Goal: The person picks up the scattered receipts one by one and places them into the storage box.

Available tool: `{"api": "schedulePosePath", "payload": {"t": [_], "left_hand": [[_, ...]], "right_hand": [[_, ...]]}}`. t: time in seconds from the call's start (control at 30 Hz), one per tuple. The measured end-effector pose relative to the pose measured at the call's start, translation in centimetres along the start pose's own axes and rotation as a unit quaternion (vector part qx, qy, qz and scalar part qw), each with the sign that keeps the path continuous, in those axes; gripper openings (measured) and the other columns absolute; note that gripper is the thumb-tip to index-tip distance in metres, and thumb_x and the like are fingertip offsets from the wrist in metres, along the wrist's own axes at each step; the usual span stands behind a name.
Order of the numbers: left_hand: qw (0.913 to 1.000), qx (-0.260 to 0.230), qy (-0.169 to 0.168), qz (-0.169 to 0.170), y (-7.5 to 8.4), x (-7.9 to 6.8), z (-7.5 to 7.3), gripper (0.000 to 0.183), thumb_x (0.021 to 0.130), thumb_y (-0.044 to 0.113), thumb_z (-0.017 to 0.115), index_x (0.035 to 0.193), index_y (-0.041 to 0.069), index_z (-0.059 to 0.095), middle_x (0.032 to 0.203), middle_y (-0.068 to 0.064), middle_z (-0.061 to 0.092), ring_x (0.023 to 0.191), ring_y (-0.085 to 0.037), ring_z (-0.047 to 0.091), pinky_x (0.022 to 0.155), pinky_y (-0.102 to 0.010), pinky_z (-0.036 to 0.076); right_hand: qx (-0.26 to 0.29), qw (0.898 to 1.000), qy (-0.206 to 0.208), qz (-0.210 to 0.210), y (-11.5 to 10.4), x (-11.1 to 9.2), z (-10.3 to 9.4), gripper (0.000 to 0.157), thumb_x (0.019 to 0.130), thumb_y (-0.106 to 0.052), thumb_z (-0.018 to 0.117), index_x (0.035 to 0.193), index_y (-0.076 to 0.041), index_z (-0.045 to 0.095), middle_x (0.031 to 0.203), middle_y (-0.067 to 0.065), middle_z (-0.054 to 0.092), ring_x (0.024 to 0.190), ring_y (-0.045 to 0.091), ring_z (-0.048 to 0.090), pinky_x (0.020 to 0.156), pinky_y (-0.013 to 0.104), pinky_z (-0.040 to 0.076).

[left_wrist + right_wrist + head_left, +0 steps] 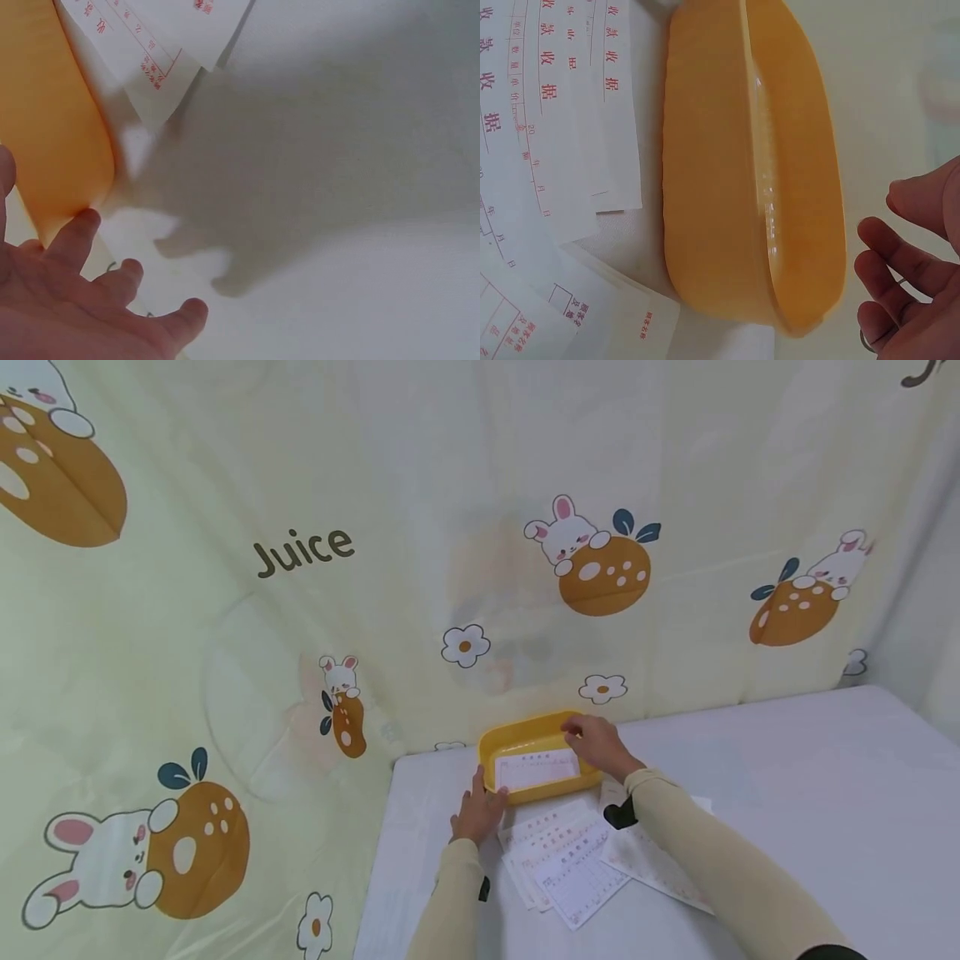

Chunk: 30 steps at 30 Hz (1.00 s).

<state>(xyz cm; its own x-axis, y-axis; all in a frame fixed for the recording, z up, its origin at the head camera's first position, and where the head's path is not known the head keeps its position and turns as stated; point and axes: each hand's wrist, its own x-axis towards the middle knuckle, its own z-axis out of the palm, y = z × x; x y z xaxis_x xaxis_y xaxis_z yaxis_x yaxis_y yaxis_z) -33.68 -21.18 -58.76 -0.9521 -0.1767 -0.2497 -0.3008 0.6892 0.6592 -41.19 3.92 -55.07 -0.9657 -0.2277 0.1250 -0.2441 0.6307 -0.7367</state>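
A yellow plastic tray [551, 791] stands against the curtain at the back of the table, with a printed receipt slip [536, 770] lying in it. My left hand [478, 814] is at the tray's front left corner. In the left wrist view its fingers are spread, and one fingertip touches the tray wall [64, 120]. Over the tray's right end hovers my right hand [597, 745]. The right wrist view shows its fingers [889, 236] loosely bent, apart from the tray, with nothing between them. Several more receipt slips [583, 885] lie fanned in front of the tray.
More sheets [652, 860] lie partly under my right forearm. A cream curtain [405, 610] printed with rabbits and fruit hangs right behind the tray. The white table [787, 777] extends to the right and ends at its left edge near my left arm.
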Motion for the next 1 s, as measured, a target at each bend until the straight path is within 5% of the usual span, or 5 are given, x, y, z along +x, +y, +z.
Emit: {"api": "schedulePosePath", "payload": {"t": [0.3,0.67,1.0], "left_hand": [[1.0,-0.007,0.003,-0.005,0.2,0.1,0.1,0.074,0.108,0.046,0.058,0.171,0.02,0.028,0.167,-0.017,0.043,0.156,-0.046,0.03,0.121,-0.076,0.016],[0.9998,-0.02,-0.003,-0.007,0.1,-0.1,0.5,0.075,0.108,0.044,0.055,0.171,0.017,0.026,0.166,-0.022,0.042,0.153,-0.048,0.035,0.119,-0.077,0.02],[0.9997,-0.019,0.001,-0.013,0.2,0.1,1.0,0.077,0.107,0.045,0.055,0.171,0.016,0.024,0.164,-0.025,0.043,0.151,-0.049,0.037,0.118,-0.079,0.018]], "right_hand": [[-0.002,1.0,0.003,-0.026,-0.3,-1.3,-0.5,0.026,0.105,-0.008,0.066,0.128,0.004,0.071,0.122,0.02,0.071,0.11,0.038,0.063,0.1,0.057,0.053],[0.001,1.0,0.001,0.021,1.5,-5.0,-0.6,0.029,0.105,-0.012,0.068,0.131,0.001,0.071,0.124,0.016,0.07,0.114,0.039,0.058,0.104,0.059,0.05],[-0.024,0.999,0.042,-0.018,2.6,-8.4,-1.3,0.025,0.103,-0.009,0.07,0.125,0.002,0.074,0.123,0.019,0.073,0.115,0.04,0.06,0.102,0.062,0.05]]}}
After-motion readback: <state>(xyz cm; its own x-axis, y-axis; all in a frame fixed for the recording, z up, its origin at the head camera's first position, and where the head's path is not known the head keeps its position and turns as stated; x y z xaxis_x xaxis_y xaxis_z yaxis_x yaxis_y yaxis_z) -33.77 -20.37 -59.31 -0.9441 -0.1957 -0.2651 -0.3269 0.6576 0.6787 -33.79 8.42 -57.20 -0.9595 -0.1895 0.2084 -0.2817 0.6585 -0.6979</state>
